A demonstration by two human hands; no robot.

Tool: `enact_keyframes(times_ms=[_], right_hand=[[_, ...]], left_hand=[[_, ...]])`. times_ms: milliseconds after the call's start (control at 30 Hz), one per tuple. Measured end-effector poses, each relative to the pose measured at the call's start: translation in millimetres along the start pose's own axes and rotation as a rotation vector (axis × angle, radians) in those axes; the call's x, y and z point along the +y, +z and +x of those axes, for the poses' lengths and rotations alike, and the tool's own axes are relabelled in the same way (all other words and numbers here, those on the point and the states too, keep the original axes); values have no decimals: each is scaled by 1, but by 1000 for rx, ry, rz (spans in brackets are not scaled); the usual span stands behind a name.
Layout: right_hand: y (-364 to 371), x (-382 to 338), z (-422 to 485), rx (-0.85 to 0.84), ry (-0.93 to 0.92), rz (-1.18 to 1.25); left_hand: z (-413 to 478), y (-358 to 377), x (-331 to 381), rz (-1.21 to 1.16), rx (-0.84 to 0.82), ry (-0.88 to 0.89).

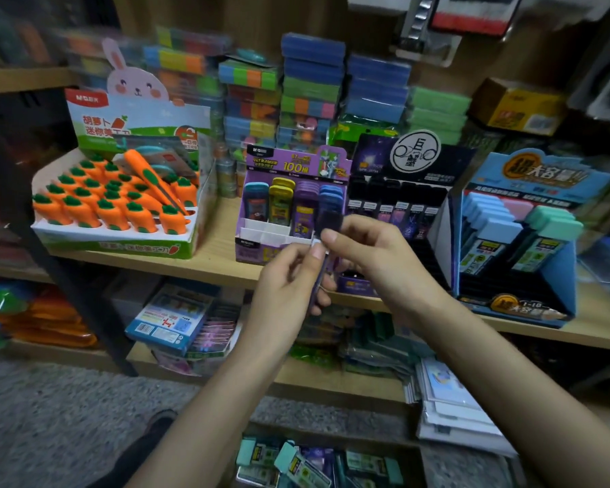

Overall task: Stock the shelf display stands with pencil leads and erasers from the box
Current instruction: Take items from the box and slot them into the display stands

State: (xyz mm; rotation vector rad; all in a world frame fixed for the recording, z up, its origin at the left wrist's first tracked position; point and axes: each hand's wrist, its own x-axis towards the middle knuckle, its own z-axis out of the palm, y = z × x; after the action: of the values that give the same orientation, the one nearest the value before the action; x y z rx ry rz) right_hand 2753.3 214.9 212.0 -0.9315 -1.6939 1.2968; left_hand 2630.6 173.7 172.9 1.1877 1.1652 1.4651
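Observation:
My left hand (pixel 289 287) and my right hand (pixel 374 258) meet in front of the shelf, both pinching dark purple pencil lead cases (pixel 326 227). One case sticks up above the fingers, another hangs below them. Just behind stands the purple display stand (pixel 261 237), with teal, yellow, purple and blue lead cases in its rear slots and bare white front slots. A black display stand (pixel 402 206) holds a row of dark lead cases. Right of it a blue display stand (pixel 529 241) carries blue and mint-capped cases. The box (pixel 296 463) of mint-capped lead packs lies at the bottom.
A carrot-shaped item display (pixel 120 206) fills the left of the wooden shelf (pixel 219 255). Stacks of coloured packs (pixel 310 93) stand at the back. Lower shelves hold a blue flat box (pixel 169 318) and white cards (pixel 451 403). A dark shoe (pixel 159 420) rests on the speckled floor.

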Motion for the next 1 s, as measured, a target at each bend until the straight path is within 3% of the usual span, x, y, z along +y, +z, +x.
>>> enact_keyframes(times_ms=[67,167,367,667,833,1000], right_hand=[[-16,3,-4,76,-8,-82],[-51,3,-7,214,-38,-156],[-129,8,7,476,-147,-428],[-138,33,55,347,-249,-800],[-140,38,59,224,-251,-799],[-141,39,61,209,-222,-764]], left_hand=[[5,7,-5,136,-18,79],[17,12,-15,529,35,226],[33,25,-35,905,41,264],[40,42,-50,1072,7,215],[40,40,-50,1086,4,221],[40,38,-51,1058,-18,225]])
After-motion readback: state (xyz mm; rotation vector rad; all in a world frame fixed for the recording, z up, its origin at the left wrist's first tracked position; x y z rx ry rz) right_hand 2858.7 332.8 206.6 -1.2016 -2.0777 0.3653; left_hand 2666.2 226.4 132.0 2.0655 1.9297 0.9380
